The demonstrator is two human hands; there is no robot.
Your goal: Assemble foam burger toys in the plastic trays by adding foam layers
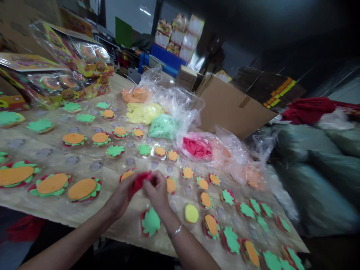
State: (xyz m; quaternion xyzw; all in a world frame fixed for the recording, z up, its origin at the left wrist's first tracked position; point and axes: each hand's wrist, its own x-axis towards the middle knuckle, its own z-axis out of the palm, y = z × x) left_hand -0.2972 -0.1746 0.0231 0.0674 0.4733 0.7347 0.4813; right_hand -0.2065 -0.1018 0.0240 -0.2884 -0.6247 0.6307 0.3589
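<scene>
Red piece [140, 181] | long axis slanting — lower left to upper right | hands [157, 191] together, both pinching it

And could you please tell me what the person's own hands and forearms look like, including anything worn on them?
Both the left hand and right hand are ungloved, and no sleeves show on the forearms. A thin, silvery bracelet circles the right wrist; nothing shows on the left wrist.
</scene>
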